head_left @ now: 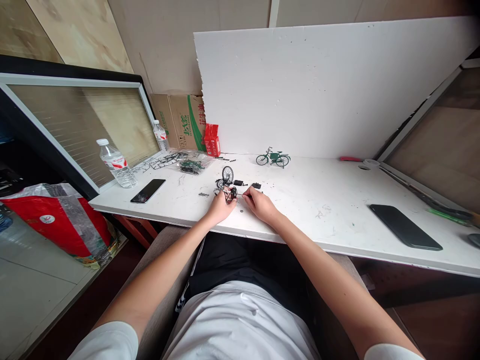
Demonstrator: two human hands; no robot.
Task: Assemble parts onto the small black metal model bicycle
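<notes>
My left hand (222,207) is closed around a small black model bicycle (227,174) near the front edge of the table. One spoked wheel points up above my fingers, and the frame's lower part is partly hidden by them. Just to the right, my right hand (258,202) is pinched close to the model. A thin, tiny piece seems to stick out from its fingertips toward the bicycle, too small to name. Small black parts (256,185) lie on the table behind my hands, and a tiny round piece (242,211) lies between them.
A green model bicycle (273,158) stands at the back of the white table (318,200). At the left are a phone (148,191), water bottles (117,164), a bag of green parts (192,165) and a red box (212,140). Another dark phone (405,226) lies right.
</notes>
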